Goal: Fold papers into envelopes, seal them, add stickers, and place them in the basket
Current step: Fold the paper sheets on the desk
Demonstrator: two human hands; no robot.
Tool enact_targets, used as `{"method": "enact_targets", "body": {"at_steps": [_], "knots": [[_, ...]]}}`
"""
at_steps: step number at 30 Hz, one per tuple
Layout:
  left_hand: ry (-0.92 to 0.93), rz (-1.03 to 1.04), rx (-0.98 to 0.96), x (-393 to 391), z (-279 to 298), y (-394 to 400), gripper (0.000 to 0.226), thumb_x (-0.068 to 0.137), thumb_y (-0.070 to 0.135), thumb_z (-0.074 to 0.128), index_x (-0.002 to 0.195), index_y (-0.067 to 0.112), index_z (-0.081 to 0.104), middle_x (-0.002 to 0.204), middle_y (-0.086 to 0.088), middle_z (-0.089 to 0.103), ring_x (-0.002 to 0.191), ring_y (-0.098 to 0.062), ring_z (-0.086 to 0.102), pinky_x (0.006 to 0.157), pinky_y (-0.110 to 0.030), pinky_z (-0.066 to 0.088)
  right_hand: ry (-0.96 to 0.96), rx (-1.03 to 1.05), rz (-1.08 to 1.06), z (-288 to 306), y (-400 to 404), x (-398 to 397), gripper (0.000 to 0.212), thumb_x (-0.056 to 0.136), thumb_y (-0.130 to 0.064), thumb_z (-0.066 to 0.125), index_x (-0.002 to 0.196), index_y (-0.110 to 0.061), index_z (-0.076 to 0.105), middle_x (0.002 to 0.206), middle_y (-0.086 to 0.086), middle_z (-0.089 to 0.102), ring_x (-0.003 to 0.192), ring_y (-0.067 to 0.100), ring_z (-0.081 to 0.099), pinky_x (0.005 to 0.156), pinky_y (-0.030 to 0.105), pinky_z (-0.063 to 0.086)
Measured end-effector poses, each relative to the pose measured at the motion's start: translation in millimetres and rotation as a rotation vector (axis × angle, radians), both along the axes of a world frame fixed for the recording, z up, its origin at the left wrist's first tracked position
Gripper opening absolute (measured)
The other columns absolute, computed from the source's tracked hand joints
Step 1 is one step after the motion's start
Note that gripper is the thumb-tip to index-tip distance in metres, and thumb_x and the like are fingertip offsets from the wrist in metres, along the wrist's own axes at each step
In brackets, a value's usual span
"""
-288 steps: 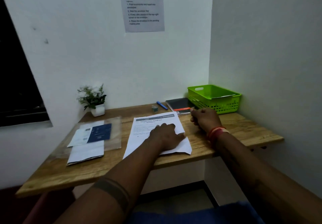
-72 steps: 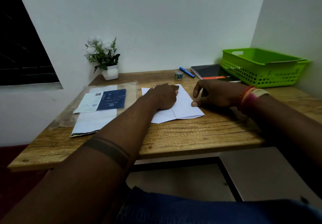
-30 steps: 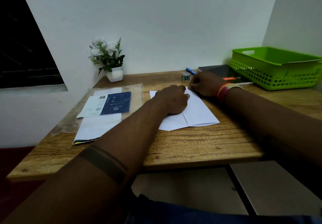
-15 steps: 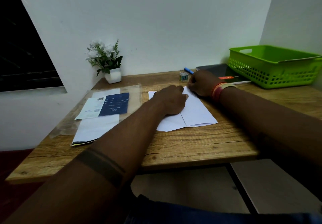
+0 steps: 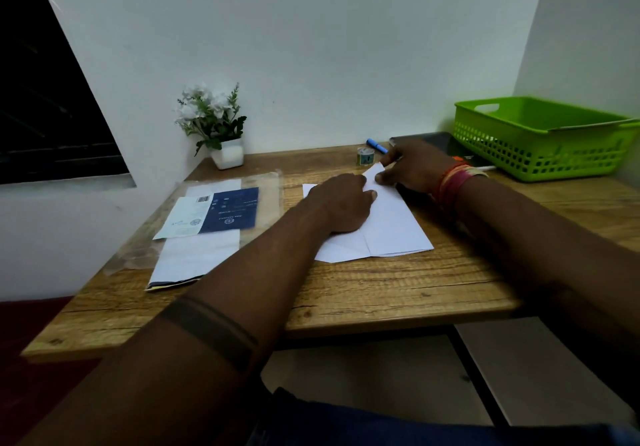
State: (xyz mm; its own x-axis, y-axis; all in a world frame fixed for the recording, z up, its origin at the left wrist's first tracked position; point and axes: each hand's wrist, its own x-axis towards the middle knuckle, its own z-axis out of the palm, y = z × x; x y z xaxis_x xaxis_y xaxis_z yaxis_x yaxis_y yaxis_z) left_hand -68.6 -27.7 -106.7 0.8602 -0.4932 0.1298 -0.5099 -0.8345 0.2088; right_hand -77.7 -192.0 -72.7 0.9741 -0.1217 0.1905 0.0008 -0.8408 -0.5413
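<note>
A white paper (image 5: 391, 227), partly folded, lies in the middle of the wooden desk (image 5: 363, 293). My left hand (image 5: 341, 203) presses down on its left half with curled fingers. My right hand (image 5: 414, 166) pinches the paper's far corner and lifts it a little off the desk. A green plastic basket (image 5: 540, 140) stands at the back right. A clear plastic pack of envelopes (image 5: 207, 227) with a blue label lies to the left. A small sticker roll (image 5: 363, 157) sits just behind the paper.
A blue pen (image 5: 375, 144) and a dark notebook (image 5: 429, 140) lie at the back, beside the basket. A small white pot of flowers (image 5: 218, 126) stands by the wall at the back left. Walls close the desk behind and on the right.
My right hand went from the paper's right edge to its far corner and has raised that corner. My left hand stays pressed on the paper.
</note>
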Motion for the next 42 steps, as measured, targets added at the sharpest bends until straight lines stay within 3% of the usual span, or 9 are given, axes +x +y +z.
{"method": "enact_targets", "body": {"at_steps": [7,11,16,23,25,28,30,34,42], "knots": [[-0.028,-0.04,0.053,-4,1,0,0.044,0.106,0.043,0.034,0.135,0.017,0.055,0.146,-0.007,0.055,0.128,-0.026,0.052,0.104,-0.043,0.043,-0.106,0.163,-0.102,2,-8,-7,0.021,0.082,-0.023,0.079,0.096,-0.013,0.066,0.093,0.006,0.066,0.079,0.022,0.063,0.06,0.024,0.047],[0.013,-0.033,-0.05,-7,1,4,0.047,0.107,0.041,0.035,0.147,0.019,0.046,0.152,-0.006,0.05,0.135,-0.026,0.048,0.107,-0.037,0.038,-0.158,0.704,0.004,4,2,-14,0.022,0.093,-0.027,0.065,0.078,-0.012,0.066,0.071,0.007,0.068,0.061,0.022,0.063,0.053,0.026,0.054],[0.173,-0.06,-0.4,-11,6,7,0.049,0.109,0.045,0.028,0.149,0.021,0.044,0.151,-0.005,0.051,0.133,-0.024,0.05,0.099,-0.03,0.035,-0.143,0.876,0.123,5,10,-16,0.013,0.092,-0.01,0.063,0.104,-0.006,0.063,0.077,0.009,0.069,0.058,0.017,0.065,0.051,0.024,0.052],[0.329,0.097,-0.782,-11,15,13,0.072,0.094,0.073,0.022,0.133,0.027,0.063,0.14,-0.006,0.061,0.126,-0.023,0.056,0.109,-0.043,0.039,-0.087,0.375,0.27,-9,18,-13,0.012,0.09,-0.024,0.067,0.099,-0.016,0.066,0.09,0.005,0.071,0.073,0.017,0.068,0.064,0.029,0.055],[0.34,0.158,-0.84,-10,17,16,0.059,0.095,0.063,0.029,0.11,0.023,0.069,0.124,-0.008,0.067,0.113,-0.025,0.061,0.103,-0.045,0.045,-0.077,0.135,0.281,-9,20,-12,0.003,0.091,-0.028,0.067,0.089,-0.026,0.065,0.086,-0.007,0.068,0.074,0.009,0.064,0.064,0.019,0.045],[0.313,0.193,-0.866,-10,20,20,0.034,0.097,0.037,0.038,0.089,0.015,0.062,0.102,-0.014,0.066,0.099,-0.032,0.062,0.088,-0.043,0.047,-0.089,-0.011,0.273,-12,22,-10,0.005,0.087,-0.036,0.068,0.087,-0.031,0.067,0.091,-0.013,0.067,0.088,0.006,0.062,0.079,0.025,0.047],[0.264,0.203,-0.838,-7,21,24,0.027,0.092,0.025,0.043,0.097,0.012,0.066,0.103,-0.011,0.068,0.099,-0.032,0.064,0.091,-0.046,0.051,-0.077,-0.052,0.295,-14,24,-11,0.005,0.087,-0.032,0.068,0.092,-0.029,0.069,0.096,-0.013,0.068,0.093,0.008,0.062,0.087,0.029,0.05],[0.226,0.236,-0.792,-1,18,33,0.047,0.095,0.014,0.052,0.14,0.02,0.058,0.137,-0.002,0.062,0.114,-0.023,0.062,0.098,-0.04,0.053,-0.059,-0.193,0.313,-12,29,-11,0.009,0.091,-0.029,0.066,0.1,-0.027,0.069,0.103,-0.009,0.067,0.097,0.011,0.06,0.086,0.026,0.047],[0.161,0.098,-0.471,6,16,43,0.074,0.096,0.032,0.065,0.159,0.03,0.026,0.163,0.0,0.034,0.144,-0.021,0.04,0.117,-0.037,0.034,-0.062,-0.263,0.287,-12,22,-10,0.011,0.092,-0.031,0.066,0.102,-0.026,0.069,0.108,-0.008,0.067,0.102,0.012,0.059,0.084,0.023,0.043]]}}
